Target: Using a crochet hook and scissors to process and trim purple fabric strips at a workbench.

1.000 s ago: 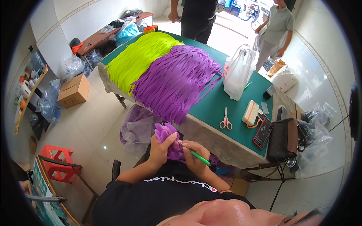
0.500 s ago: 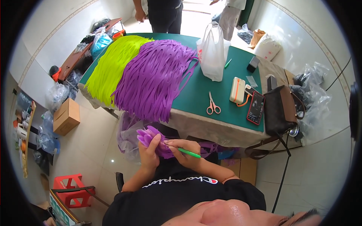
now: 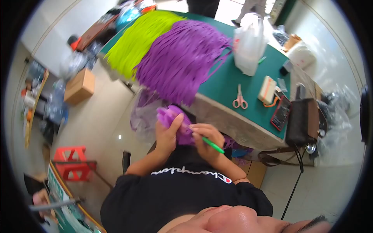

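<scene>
My left hand [image 3: 167, 136] is closed on a soft purple piece [image 3: 167, 116] with petal-like lobes, held in front of my body below the table's near edge. Pinched like a pen, a slim green-handled tool [image 3: 214, 145] rests in my right hand [image 3: 209, 139]. Its tip points toward the purple piece beside my left thumb, but blur hides whether it touches. On the table above lie a pile of purple strips [image 3: 180, 58] and, to its left, a pile of yellow-green strips [image 3: 142, 42].
On the green table [image 3: 221, 88] are pink-handled scissors [image 3: 240, 101], a white plastic bag [image 3: 249, 46], a power bank [image 3: 267, 90] and a phone [image 3: 281, 113]. A brown bag [image 3: 302, 122] hangs at the right. A red stool [image 3: 70, 165] and cardboard box [image 3: 79, 86] stand left.
The view has shifted, so the table appears higher and further right. My right hand and tool sit slightly lower against the purple piece. Both hands keep their hold.
</scene>
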Motion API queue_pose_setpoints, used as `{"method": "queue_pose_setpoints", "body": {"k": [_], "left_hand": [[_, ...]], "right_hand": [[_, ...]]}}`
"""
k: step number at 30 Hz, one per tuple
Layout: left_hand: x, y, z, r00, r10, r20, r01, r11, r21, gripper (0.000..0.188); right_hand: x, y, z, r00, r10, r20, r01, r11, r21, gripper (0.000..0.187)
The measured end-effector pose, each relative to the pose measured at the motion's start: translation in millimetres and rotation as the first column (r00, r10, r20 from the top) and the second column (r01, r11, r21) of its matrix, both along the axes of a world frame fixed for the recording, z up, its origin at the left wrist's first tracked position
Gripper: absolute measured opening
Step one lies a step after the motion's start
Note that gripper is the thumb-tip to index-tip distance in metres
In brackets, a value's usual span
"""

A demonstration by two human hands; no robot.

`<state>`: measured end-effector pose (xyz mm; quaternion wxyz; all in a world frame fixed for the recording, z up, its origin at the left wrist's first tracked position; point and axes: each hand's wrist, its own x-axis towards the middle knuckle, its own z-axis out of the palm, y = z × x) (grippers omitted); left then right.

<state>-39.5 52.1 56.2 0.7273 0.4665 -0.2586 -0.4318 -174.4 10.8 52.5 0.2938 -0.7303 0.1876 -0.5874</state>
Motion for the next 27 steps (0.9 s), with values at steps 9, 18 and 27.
{"method": "queue_pose_setpoints", "body": {"k": [9,18,27], "left_hand": [[3.9,4.3,4.2,0.992,0.025,0.121,-0.026,1.0,0.009,0.012],[3.9,3.7,0.8,0.985,0.058,0.162,-0.06,0.998,0.006,0.014],[0.3,2.4,1.2,0.964,0.108,0.243,-0.108,0.994,-0.011,0.013]], "right_hand": [[9.8,-5.0,-2.5,0.996,-0.032,-0.079,0.023,0.993,-0.12,0.019],[12.2,-3.8,-2.0,0.994,-0.045,-0.1,0.028,0.986,-0.163,0.018],[14.1,-2.8,2.3,0.976,-0.138,-0.167,0.096,0.967,-0.237,0.02]]}}
